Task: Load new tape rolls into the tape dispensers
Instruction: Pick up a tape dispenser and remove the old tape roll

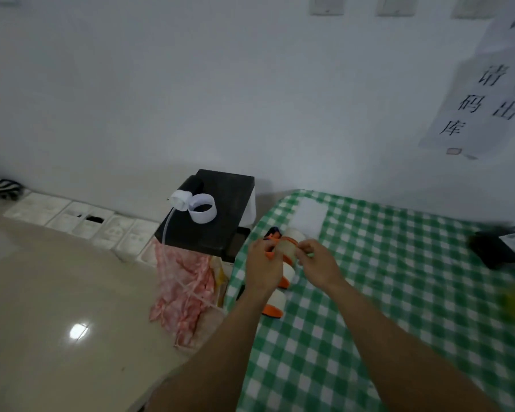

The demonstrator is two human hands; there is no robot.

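Left hand (pixel 263 264) gripping orange dispenser (pixel 270 254); right hand (pixel 317 264) seating roll (pixel 286 250) in it. Next: thread tape end.

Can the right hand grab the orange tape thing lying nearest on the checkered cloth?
Probably yes: the orange dispenser lies uncovered just below the right hand, but both hands are busy holding another one.

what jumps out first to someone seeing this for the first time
Two bare hands meet at the table's left edge: the left hand grips an orange tape dispenser while the right hand works at the pale tape roll on it. Below them lie more orange dispensers with rolls on the green checked tablecloth. To the left stands a black box with white paper rings on top.
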